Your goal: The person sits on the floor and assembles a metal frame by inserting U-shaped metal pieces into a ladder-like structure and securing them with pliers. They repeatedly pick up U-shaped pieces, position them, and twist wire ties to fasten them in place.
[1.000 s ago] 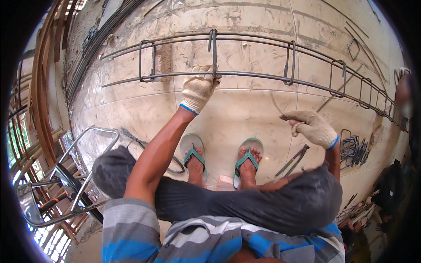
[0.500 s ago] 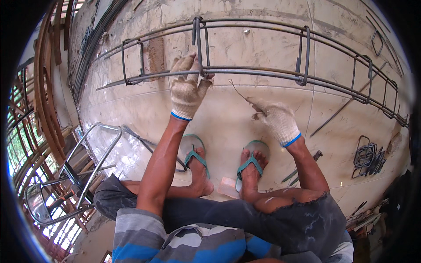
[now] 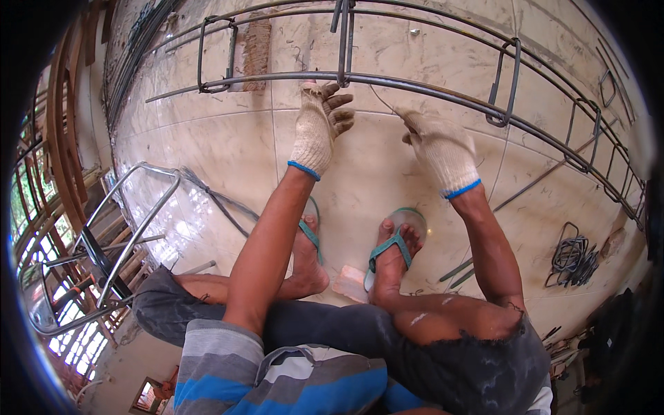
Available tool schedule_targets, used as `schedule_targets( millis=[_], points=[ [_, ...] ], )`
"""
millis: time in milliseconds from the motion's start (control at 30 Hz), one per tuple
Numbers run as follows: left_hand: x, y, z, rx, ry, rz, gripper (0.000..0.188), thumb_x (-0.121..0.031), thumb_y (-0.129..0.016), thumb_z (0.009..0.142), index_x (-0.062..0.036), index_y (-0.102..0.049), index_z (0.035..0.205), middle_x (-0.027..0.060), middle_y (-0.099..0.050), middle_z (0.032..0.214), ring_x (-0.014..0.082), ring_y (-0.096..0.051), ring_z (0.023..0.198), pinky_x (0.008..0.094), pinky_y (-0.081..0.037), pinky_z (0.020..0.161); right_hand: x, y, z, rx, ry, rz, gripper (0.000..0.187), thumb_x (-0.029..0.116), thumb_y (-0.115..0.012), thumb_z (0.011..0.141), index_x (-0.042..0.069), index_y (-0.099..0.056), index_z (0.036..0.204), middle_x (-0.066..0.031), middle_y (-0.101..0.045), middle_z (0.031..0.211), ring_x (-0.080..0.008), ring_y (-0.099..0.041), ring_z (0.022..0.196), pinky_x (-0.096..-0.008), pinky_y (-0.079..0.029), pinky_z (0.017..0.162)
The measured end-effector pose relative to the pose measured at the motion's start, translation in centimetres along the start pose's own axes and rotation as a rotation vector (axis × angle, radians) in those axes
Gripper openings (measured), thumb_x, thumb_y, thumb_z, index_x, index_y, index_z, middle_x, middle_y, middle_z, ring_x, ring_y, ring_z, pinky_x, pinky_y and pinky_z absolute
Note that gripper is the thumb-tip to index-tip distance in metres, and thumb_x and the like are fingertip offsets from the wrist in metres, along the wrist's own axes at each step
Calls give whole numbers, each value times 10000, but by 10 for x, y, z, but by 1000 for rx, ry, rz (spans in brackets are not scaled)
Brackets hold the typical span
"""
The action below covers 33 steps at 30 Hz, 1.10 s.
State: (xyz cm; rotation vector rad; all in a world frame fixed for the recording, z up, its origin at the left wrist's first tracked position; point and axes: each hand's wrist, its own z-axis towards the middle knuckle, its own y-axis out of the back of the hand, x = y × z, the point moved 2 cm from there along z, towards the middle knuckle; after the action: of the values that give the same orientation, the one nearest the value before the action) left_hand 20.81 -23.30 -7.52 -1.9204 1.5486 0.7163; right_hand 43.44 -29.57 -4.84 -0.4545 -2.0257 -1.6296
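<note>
A long cage of steel reinforcing bars (image 3: 443, 94), with square bent stirrups (image 3: 346, 41) around it, lies across the floor ahead of me. My left hand (image 3: 318, 128), in a cream knitted glove with a blue cuff, is just below the near bars by a stirrup. Its fingers are apart, and the thumb side reaches the lower bar; I see nothing held in it. A matching glove covers my right hand (image 3: 441, 149), which pinches a thin tie wire (image 3: 382, 101). The wire's far end reaches up to the near bar, right of that stirrup.
A metal-framed chair or stand (image 3: 142, 228) is at the left. Loose bars (image 3: 142, 55) lie at the far left, and bent stirrups (image 3: 574, 256) are heaped at the right. Between my sandaled feet is a brick piece (image 3: 351, 283); another brick (image 3: 256, 52) sits under the cage.
My left hand has turned and its fingers have come off the bars, spreading to the right. My right hand has brought the wire closer to the stirrup. The view has shifted, with the cage higher.
</note>
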Motion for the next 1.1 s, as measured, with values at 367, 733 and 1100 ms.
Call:
schedule_targets(
  millis=[367,733,1100],
  points=[
    [-24,-10,-3,75,140,-158,667,-695,-541,1008,-57,-630,1179,123,-711,1042,256,-701,828,396,-588,764,5,-5,17,33,-38,64,447,169,-712,895,223,-682,1338,-83,-756,913,-303,-736,857,-435,-575,740],
    [-32,-9,6,133,56,-252,433,-385,-544,1105,2,-629,1279,132,-704,1146,249,-730,1008,400,-661,853,4,-38,38,-89,-38,50,240,270,-726,911,195,-769,1134,-61,-755,966,-286,-723,873,-430,-572,735],
    [-29,-12,16,215,51,-363,426,-345,-518,1108,-5,-594,1353,193,-672,1276,292,-719,1074,427,-663,883,3,-43,42,-101,-36,26,178,243,-687,936,169,-762,1079,-47,-745,953,-277,-715,871,-423,-558,753]
  ],
)
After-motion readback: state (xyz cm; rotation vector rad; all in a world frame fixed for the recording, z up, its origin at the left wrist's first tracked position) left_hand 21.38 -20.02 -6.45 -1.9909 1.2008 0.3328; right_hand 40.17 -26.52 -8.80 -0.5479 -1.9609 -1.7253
